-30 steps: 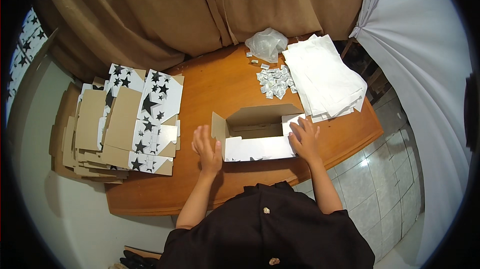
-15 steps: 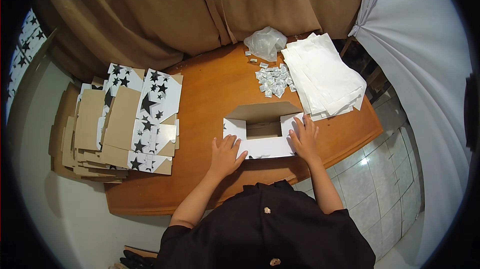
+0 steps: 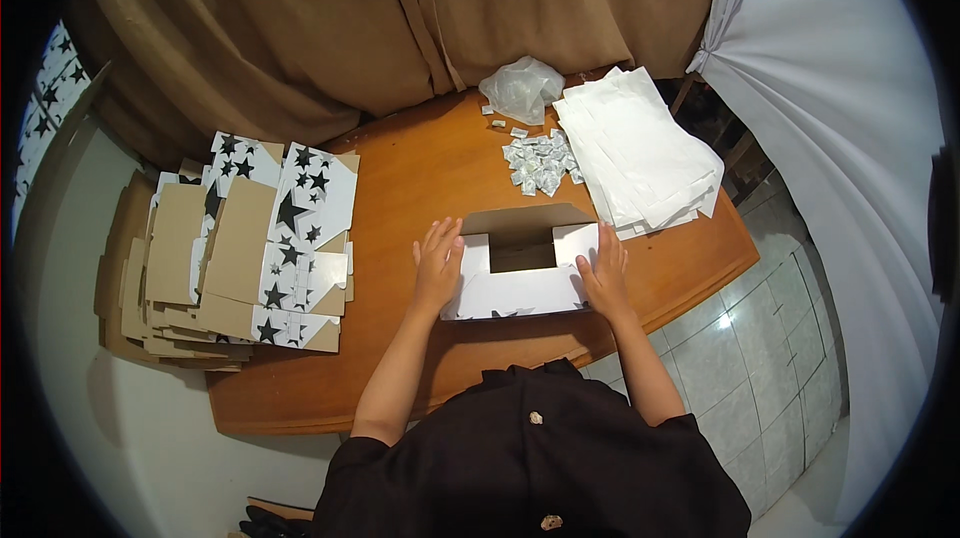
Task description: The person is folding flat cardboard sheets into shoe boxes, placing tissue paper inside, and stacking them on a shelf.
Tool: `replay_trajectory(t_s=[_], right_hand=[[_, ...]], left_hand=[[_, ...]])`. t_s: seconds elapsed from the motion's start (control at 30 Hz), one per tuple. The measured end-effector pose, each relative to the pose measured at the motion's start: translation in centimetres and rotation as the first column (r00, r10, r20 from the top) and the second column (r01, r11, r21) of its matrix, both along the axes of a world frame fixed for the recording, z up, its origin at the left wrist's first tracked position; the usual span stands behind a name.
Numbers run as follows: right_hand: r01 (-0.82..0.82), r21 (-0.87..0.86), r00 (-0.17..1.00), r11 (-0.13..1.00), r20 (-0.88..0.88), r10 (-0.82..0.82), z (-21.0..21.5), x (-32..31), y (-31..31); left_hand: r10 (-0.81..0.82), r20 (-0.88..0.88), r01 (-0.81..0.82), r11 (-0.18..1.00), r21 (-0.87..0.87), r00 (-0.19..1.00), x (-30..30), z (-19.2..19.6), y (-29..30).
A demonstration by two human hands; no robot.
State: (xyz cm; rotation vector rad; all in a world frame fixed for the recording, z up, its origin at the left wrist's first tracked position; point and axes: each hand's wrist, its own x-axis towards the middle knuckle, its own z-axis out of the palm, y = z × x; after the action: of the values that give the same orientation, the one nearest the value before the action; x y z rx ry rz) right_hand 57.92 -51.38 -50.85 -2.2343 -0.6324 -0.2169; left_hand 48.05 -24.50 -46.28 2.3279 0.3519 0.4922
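Observation:
A cardboard box (image 3: 522, 293), white with black stars outside and brown inside, stands in front of me at the table's near edge. Its tall brown back flap is raised, and white side flaps angle in around the opening. Against the box's left side rests my left hand (image 3: 436, 263), open, fingers stretched out and pointing away from me. My right hand (image 3: 605, 276) is at the right side, likewise open, its fingers extended along the side flap. Both palms face inward with the box between them. The bottom of the box is in shadow.
Flattened star-printed boxes (image 3: 235, 248) are stacked at the left of the wooden table (image 3: 400, 178). Behind the box lie small silvery sachets (image 3: 540, 160) and a clear plastic bag (image 3: 522, 90). White paper sheets (image 3: 645, 153) are piled at the right, near the table's edge.
My left hand has moved from the box's near left corner up along its left side, fingers straightening. My right hand has shifted from the top of the right flap to the outer side.

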Motion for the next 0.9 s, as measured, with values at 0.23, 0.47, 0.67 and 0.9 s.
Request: replay_trajectory(t_s=[0.23, 0.47, 0.67, 0.9], right_hand=[[-0.048, -0.073, 0.998, 0.996, -0.054, 0.045, -0.5, 0.5, -0.8], [0.220, -0.272, 0.972, 0.937, -0.024, -0.235, 1.2, -0.3, 1.5], [0.018, 0.182, 0.954, 0.983, -0.297, 0.037, -0.7, 2.1, 0.5], [0.179, 0.319, 0.718, 0.931, -0.689, 0.098, -1.3, 4.7, -1.9]], left_hand=[[-0.025, -0.163, 0.028, 1.000, 0.011, 0.986, -0.5, -1.1, 1.0], [0.202, -0.133, -0.176, 0.966, 0.188, 0.970, -0.8, -2.6, -0.7], [0.151, -0.165, -0.169, 0.981, -0.097, 0.975, -0.7, -4.1, 0.2], [-0.157, -0.377, -0.176, 0.682, -0.710, 0.913, -1.9, -1.9, 3.9]])
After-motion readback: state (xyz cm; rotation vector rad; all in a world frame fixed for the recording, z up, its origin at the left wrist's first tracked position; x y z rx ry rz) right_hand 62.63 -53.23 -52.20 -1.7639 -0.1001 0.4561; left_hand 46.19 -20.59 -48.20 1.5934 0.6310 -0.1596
